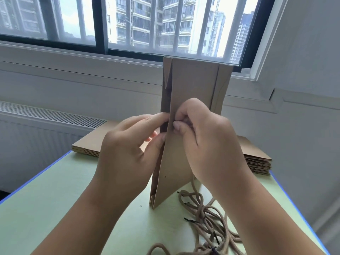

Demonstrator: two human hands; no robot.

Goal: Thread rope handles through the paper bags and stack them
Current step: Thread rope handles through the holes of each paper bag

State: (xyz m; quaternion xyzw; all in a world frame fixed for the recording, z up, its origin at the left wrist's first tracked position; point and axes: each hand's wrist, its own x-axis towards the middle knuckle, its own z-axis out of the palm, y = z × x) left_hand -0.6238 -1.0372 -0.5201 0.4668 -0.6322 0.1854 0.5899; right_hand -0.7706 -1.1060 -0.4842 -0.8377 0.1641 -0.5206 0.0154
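A flat brown paper bag [193, 83] stands on end on the table, its open end toward me with a small punched hole near the lower edge. My left hand [128, 144] pinches the bag's left panel, fingers reaching into the opening. My right hand [207, 138] presses on the front panel, thumb and fingertips pinched on a rope end at a hole; that rope [193, 184] hangs down below the hand. A tangle of tan rope handles [204, 218] with black tips lies on the table at the lower right.
Two stacks of flat brown bags lie at the table's far edge, one stack at the left [90, 144] and one stack at the right [257, 161]. The pale green table [55, 199] has blue edges. Beyond it are a radiator and a window.
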